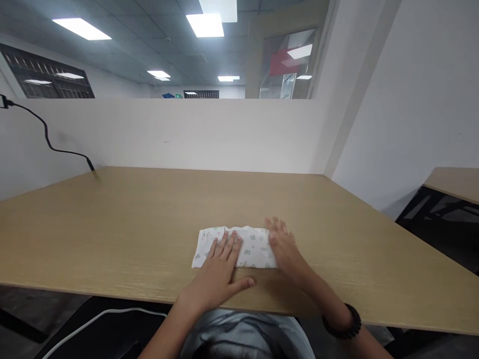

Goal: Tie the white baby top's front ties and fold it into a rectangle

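Note:
A white cloth (256,249) with small printed figures lies folded into a flat, wide strip near the table's front edge. My left hand (220,269) rests flat on its left half, fingers stretched forward and thumb out to the right. At the cloth's right end is my right hand (286,249), slightly blurred, its fingers extended and partly covering that end. Whether the right palm presses on the cloth or hovers just over it, I cannot tell. Neither hand grasps anything.
The wooden table (149,209) meets a low white partition (209,134) at the back and a wall on the right. A black cable (47,134) hangs at the left. Another table (456,182) stands at the right. A white cord (108,311) runs below the front edge.

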Tool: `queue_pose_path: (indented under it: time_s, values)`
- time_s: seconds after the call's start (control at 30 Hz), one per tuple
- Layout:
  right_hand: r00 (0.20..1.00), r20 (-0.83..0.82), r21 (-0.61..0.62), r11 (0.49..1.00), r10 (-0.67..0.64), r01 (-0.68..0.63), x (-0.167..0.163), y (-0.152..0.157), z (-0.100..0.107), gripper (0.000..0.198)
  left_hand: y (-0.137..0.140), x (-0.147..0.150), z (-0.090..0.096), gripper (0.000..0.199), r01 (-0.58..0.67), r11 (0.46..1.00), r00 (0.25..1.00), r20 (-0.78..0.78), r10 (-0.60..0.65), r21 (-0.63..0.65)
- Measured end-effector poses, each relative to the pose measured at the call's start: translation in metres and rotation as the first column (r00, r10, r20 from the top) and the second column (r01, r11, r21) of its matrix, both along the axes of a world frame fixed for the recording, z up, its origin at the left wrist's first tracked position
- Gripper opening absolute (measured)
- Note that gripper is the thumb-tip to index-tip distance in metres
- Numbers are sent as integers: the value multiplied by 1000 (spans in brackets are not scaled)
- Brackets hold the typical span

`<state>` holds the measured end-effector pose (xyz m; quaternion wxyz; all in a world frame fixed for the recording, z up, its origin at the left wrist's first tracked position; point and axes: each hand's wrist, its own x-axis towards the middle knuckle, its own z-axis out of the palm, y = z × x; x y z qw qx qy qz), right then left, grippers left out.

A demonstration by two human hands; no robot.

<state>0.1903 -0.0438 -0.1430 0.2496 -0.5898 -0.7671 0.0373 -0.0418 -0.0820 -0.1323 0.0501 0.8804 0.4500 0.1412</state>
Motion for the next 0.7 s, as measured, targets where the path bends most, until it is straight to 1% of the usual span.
queue_pose_path:
  time_s: [0.07, 0.1, 0.13, 0.2, 0.3, 0.4, 0.47, 0.57, 0.63, 0.7]
  values:
    - [972, 190, 1, 990, 138, -141, -16, -11, -11, 55, 1, 3, -3, 90, 37, 998, 999, -14, -38, -47]
    - [947, 265, 8, 982, 182, -191, -24, -17, -17, 55, 2, 4, -4, 91, 38, 997, 999, -17, -39, -69]
    - [932, 312, 24, 979, 187, -204, -31, -21, -22, 55, 3, 3, -6, 92, 32, 995, 999, -19, -34, -90]
    - [923, 354, 52, 982, 153, -182, -40, -26, -30, 57, 4, 2, -8, 93, 11, 993, 1000, -18, -13, -114]
    - [924, 361, 38, 988, 126, -150, -43, -28, -30, 57, 1, -1, -6, 93, 23, 994, 1000, -12, -24, -111]
    - [932, 338, 4, 991, 127, -137, -41, -30, -22, 54, -7, -5, -4, 97, 47, 996, 999, 1, -47, -70]
    - [944, 309, 11, 992, 113, -122, -41, -33, -16, 54, -11, -10, -5, 101, 18, 999, 1000, 8, -18, -36]
    - [955, 274, 45, 990, 118, -136, -48, -40, -9, 55, -10, -19, -9, 102, -68, 998, 998, 4, 68, -5]
    - [955, 260, 47, 986, 140, -158, -55, -41, -7, 55, -6, -23, -11, 100, -93, 996, 996, -16, 92, -12]
    - [957, 248, 24, 987, 150, -161, -61, -41, -7, 55, -2, -24, -12, 98, -87, 995, 995, -46, 85, -42]
